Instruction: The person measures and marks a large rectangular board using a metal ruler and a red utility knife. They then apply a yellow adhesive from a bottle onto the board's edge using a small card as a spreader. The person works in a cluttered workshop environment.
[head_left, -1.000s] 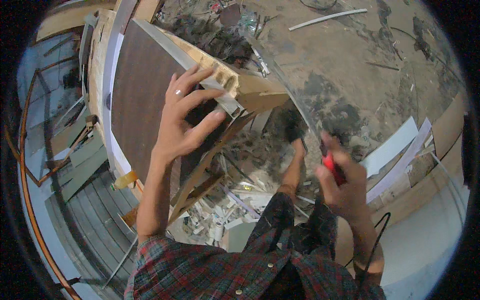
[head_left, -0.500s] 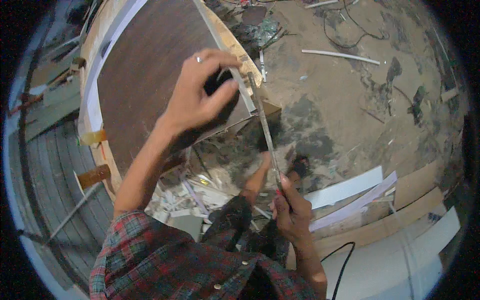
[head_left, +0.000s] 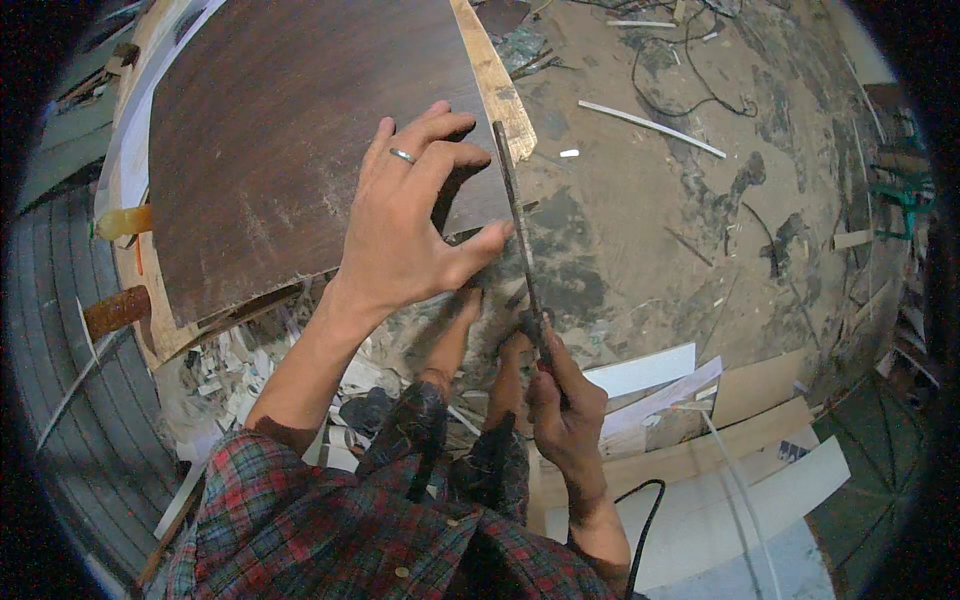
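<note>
A large dark brown wood-grain board (head_left: 270, 130) lies on a light wooden support at the upper left. My left hand (head_left: 400, 210), with a ring on one finger, is over its right corner, fingers spread and curved, fingertips at the right edge. My right hand (head_left: 565, 400) is wrapped round the handle end of a long, narrow metal file (head_left: 519, 215); a bit of red shows at the grip. The file points away from me, its flat blade running close alongside the board's right edge. Whether it touches the edge, I cannot tell.
White offcuts and scraps (head_left: 245, 370) litter the ground below the board. White and tan panels (head_left: 690, 540) lie at the lower right, a black cable (head_left: 650, 490) beside them. A yellowish bottle (head_left: 125, 222) and a brown cylinder (head_left: 115, 312) sit at the support's left edge.
My left hand has gone from a blurred, pinch-like pose to spread fingers at the board's edge. A pale strip along that edge no longer shows. The file remains in my right hand.
</note>
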